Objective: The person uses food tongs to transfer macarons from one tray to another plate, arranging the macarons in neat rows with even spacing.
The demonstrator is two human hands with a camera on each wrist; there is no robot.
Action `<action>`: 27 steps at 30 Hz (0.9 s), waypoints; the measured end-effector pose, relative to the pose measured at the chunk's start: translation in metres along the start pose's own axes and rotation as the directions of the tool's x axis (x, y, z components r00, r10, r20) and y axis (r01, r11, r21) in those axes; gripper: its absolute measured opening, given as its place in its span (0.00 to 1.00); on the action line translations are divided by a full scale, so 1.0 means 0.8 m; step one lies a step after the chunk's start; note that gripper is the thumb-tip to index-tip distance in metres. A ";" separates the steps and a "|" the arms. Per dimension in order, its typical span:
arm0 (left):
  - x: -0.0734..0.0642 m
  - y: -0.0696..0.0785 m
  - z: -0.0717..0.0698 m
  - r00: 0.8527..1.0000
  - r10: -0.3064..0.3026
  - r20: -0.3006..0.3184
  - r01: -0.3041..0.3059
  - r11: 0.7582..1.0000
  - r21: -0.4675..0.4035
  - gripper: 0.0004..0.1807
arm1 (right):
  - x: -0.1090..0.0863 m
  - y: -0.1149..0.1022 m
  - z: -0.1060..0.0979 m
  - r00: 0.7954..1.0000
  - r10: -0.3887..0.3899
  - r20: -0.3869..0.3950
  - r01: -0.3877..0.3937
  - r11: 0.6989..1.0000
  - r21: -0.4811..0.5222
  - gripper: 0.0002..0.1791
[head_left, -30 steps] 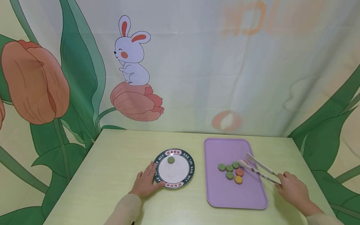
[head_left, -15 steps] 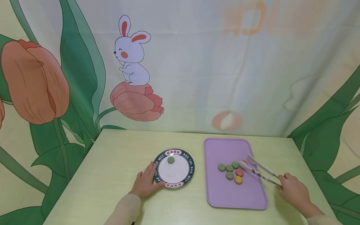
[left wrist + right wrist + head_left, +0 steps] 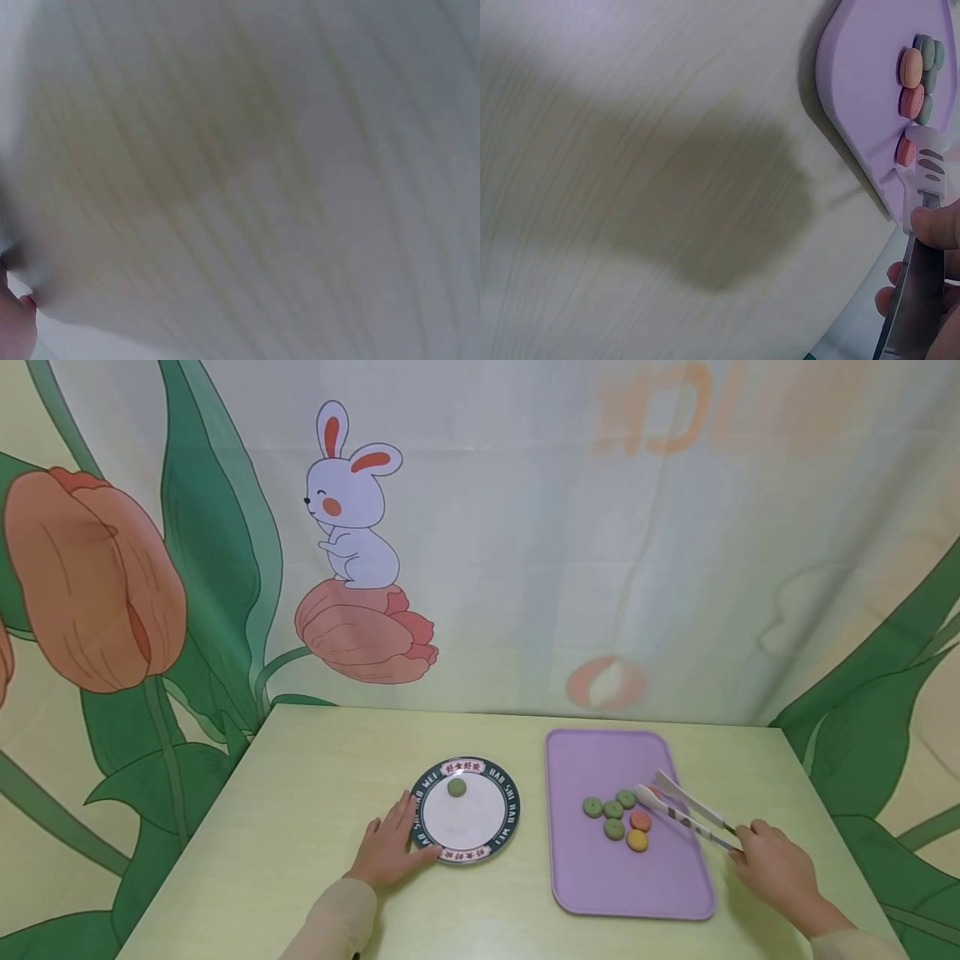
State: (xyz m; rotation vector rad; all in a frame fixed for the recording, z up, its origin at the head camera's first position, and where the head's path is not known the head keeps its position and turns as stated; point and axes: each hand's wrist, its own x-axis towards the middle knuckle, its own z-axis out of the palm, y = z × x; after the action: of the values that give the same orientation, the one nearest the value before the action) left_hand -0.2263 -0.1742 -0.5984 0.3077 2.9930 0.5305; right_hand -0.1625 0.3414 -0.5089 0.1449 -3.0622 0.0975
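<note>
Printed fabric [image 3: 495, 527] fills the upper part of your head view, with a white rabbit figure [image 3: 360, 518] at upper left. Below it, your pale table [image 3: 300, 793] spans the lower half. One purple tray [image 3: 630, 881] lies at lower right of centre; one round plate [image 3: 472, 818] with a dark lettered rim lies at lower centre, well apart from the tray.

Your left hand [image 3: 387, 850] rests at the plate's left rim, fingers extended, gripping nothing. Your right hand [image 3: 776, 868], at lower right, grips one pair of tongs [image 3: 678, 816]. The tong arms are parted and reach over the tray's right edge.

Tray contents, seven small round pieces: four green pieces [image 3: 614, 829], one yellow piece [image 3: 637, 840] and two pink pieces, the nearer pink piece [image 3: 641, 821] uncovered and the farther pink piece [image 3: 654, 792] between the tong tips, partly covered by them. You cannot tell whether the tips touch it. Plate contents: one green piece [image 3: 457, 787], towards the upper left of its white centre.
</note>
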 end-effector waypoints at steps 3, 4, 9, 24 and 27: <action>-0.001 0.000 -0.001 1.000 0.003 -0.006 -0.003 1.000 -0.005 0.53 | 0.001 0.000 0.003 1.000 -0.007 0.006 0.007 1.000 -0.012 0.08; -0.001 0.000 -0.001 1.000 0.004 -0.007 -0.004 1.000 -0.004 0.53 | 0.001 0.000 0.004 1.000 -0.010 0.007 0.010 1.000 -0.018 0.07; -0.001 0.001 -0.001 1.000 0.002 -0.008 -0.002 1.000 0.001 0.54 | 0.003 0.000 0.006 0.999 -0.034 -0.003 0.033 0.998 -0.053 0.07; -0.001 0.003 -0.003 1.000 -0.007 0.008 0.007 1.000 -0.003 0.54 | 0.002 0.000 -0.001 0.997 -0.052 -0.055 0.047 0.996 -0.072 0.07; -0.001 0.003 -0.003 1.000 -0.009 0.010 0.009 1.000 -0.004 0.54 | 0.003 0.002 -0.004 0.996 -0.056 -0.075 0.051 0.996 -0.070 0.07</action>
State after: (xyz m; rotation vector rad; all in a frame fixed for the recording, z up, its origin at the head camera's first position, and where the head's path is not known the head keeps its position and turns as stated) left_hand -0.2255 -0.1730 -0.5952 0.2952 2.9820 0.5319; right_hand -0.1646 0.3429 -0.5057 0.2141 -2.9776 -0.0040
